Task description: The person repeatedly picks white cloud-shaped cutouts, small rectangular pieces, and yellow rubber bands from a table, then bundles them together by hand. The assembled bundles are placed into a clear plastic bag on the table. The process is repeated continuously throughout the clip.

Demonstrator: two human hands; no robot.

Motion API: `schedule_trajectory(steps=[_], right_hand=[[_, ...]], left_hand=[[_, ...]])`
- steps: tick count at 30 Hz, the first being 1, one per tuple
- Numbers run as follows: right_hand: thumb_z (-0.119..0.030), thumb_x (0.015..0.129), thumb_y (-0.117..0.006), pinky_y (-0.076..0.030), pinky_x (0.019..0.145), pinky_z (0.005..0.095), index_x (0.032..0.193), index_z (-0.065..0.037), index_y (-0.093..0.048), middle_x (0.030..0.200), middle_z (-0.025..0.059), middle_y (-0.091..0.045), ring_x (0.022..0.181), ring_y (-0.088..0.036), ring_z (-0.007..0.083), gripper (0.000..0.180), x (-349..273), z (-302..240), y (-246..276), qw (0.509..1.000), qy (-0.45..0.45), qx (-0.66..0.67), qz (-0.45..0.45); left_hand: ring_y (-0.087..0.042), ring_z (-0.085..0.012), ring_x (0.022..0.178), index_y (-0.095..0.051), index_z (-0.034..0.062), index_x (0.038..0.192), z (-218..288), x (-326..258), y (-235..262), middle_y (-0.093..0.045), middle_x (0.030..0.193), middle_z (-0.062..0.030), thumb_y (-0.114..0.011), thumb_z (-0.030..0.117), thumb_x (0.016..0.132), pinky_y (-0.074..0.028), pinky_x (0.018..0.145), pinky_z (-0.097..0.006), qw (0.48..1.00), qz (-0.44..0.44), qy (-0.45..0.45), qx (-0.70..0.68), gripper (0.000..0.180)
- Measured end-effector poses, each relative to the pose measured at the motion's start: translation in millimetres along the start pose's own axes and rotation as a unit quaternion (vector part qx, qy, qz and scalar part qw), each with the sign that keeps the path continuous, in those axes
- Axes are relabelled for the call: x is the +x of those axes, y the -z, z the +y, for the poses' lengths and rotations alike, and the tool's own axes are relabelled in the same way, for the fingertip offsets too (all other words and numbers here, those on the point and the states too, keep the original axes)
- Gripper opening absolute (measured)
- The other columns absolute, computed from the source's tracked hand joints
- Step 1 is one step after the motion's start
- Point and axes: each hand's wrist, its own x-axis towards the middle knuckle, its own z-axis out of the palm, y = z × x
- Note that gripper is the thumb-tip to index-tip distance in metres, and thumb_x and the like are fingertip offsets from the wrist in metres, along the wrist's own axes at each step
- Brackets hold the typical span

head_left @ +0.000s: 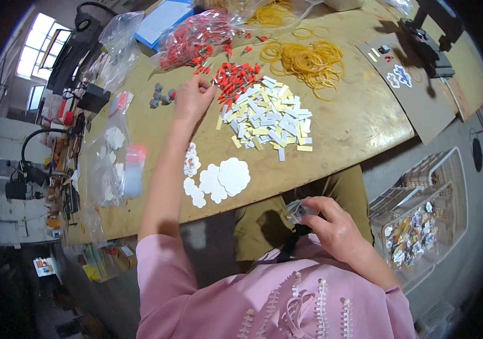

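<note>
Over the table, left hand (193, 97) pinches among red pieces (235, 76); right hand's (331, 223) grip hides a small clear item (299, 210).

2 hands: left hand (193, 97), right hand (331, 223). 1 table (360, 118), 2 wire baskets (439, 186), 1 rubber band pile (309, 61), 1 blue folder (162, 20).

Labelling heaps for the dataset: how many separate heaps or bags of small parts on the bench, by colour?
Red parts: 2, a loose heap that the left hand reaches and a clear bag
Yellow rubber bands: 2, a loose heap and a bagged lot
White and yellow strips: 1 heap
White cloud-shaped cutouts: 1 loose cluster
Total: 6
</note>
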Motion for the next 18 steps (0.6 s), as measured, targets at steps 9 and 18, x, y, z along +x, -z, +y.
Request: schedule_trajectory(steps=[9, 18], right_hand=[[-0.004, 0.084, -0.068, -0.059, 0.093, 0.0444, 0.106, 0.003, -0.067, 0.123, 0.0207, -0.065, 0.115, -0.067, 0.0391, 0.023, -1.6, 7.9, 11.6, 0.999, -0.006, -0.017, 0.027], [-0.006, 0.088, -0.070, -0.059, 0.094, 0.0442, 0.105, 0.004, -0.066, 0.127, 0.0231, -0.063, 0.117, -0.067, 0.0387, 0.020, 8.1, -2.6, 13.7, 0.999, 0.006, 0.004, 0.046]], left_hand=[[-0.066, -0.0085, 0.073, -0.074, 0.0022, 0.107, 51.1, -77.3, 34.9, -0.075, 0.093, 0.0003, -0.068, 0.003, 0.096, -0.053, 0.067, -0.026, 0.917, -0.116, 0.063, -0.376, 0.013], [-0.071, -0.0244, 0.101, -0.080, 0.0071, 0.108, 157.0, -203.1, 25.0, -0.076, 0.109, -0.0092, -0.079, -0.002, 0.084, -0.056, 0.087, -0.037, 0.895, -0.171, -0.229, -0.343, 0.026]])
